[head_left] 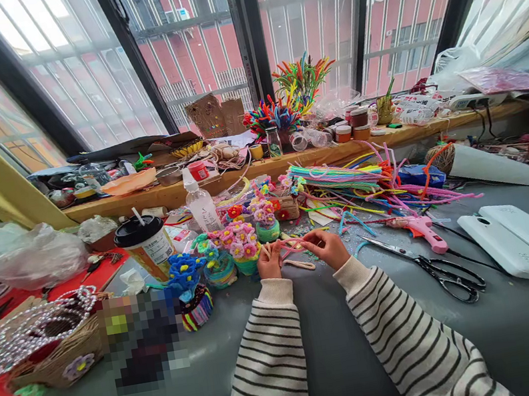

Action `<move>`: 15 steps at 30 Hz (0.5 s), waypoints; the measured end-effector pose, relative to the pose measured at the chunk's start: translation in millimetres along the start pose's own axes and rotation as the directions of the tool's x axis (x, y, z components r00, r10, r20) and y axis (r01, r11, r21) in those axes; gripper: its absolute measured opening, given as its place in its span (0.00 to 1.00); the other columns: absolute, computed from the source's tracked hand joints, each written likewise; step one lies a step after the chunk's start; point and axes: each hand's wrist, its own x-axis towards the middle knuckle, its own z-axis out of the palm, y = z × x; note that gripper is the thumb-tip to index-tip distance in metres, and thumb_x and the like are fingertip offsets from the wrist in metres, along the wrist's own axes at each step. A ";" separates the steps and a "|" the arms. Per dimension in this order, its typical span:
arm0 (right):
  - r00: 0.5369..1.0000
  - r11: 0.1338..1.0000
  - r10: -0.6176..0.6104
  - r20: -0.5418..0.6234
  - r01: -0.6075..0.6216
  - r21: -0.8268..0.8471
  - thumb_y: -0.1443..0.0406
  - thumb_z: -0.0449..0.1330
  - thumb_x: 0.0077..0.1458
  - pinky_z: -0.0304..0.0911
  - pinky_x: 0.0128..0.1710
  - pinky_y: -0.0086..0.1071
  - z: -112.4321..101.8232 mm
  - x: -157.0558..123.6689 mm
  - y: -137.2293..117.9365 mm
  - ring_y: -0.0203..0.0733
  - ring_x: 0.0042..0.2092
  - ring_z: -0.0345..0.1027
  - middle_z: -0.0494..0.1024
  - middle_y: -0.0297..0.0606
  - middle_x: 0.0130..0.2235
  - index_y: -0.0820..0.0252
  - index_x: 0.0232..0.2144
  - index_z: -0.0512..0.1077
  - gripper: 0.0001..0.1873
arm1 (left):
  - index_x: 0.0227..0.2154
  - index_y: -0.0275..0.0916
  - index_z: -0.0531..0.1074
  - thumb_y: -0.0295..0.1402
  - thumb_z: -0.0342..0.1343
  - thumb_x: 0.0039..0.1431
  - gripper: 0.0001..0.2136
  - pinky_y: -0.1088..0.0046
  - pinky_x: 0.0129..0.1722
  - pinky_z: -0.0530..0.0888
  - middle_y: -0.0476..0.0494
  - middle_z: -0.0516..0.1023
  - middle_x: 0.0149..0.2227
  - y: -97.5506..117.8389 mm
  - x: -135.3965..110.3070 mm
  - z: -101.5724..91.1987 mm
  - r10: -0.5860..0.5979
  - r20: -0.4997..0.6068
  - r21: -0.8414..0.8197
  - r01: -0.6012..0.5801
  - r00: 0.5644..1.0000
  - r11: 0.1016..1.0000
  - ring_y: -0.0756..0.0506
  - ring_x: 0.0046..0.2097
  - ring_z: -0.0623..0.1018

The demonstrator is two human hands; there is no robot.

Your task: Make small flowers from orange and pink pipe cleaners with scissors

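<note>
Both my hands meet over the grey table, in striped sleeves. My left hand is closed in a pinch on one end of a pink pipe cleaner. The other end is pinched in my right hand. The strand runs between them, bent into a loop. A tan stick lies on the table just under my hands. Small pipe-cleaner flower pots stand just beyond my left hand, and a blue flower pot is further left.
Black scissors and a pink glue gun lie right of my hands, with two white power banks beyond. A heap of loose pipe cleaners fills the back. A lidded drink cup, a bottle and a beaded basket stand left.
</note>
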 end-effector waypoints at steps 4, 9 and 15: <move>0.998 0.985 0.063 0.016 -0.064 0.160 0.60 0.53 0.43 0.62 0.24 0.29 0.9 0.3 2.8 0.36 0.25 0.66 0.71 0.37 0.24 0.62 0.26 0.66 0.10 | 0.16 0.34 0.65 0.39 0.56 0.33 0.12 0.81 0.11 0.52 0.59 0.53 0.08 1.6 -1.1 0.7 0.025 -0.053 0.049 -0.022 0.998 0.999 0.58 0.12 0.55; 0.998 0.991 0.054 -0.011 -0.052 0.120 0.62 0.52 0.44 0.62 0.24 0.29 0.0 -0.5 2.7 0.36 0.24 0.65 0.71 0.35 0.22 0.61 0.25 0.67 0.08 | 0.17 0.34 0.69 0.35 0.57 0.31 0.09 0.79 0.23 0.64 0.51 0.68 0.17 9.0 -6.0 4.2 0.078 -0.044 0.093 -0.074 0.996 0.993 0.53 0.23 0.68; 0.999 0.999 -0.036 0.010 0.036 -0.004 0.65 0.51 0.44 0.60 0.24 0.28 -0.1 -0.9 5.0 0.35 0.25 0.64 0.70 0.35 0.24 0.61 0.26 0.67 0.06 | 0.23 0.35 0.71 0.34 0.57 0.31 0.11 0.77 0.25 0.65 0.50 0.69 0.19 4.4 -4.0 4.7 0.144 -0.067 0.132 -0.134 0.987 0.982 0.52 0.24 0.69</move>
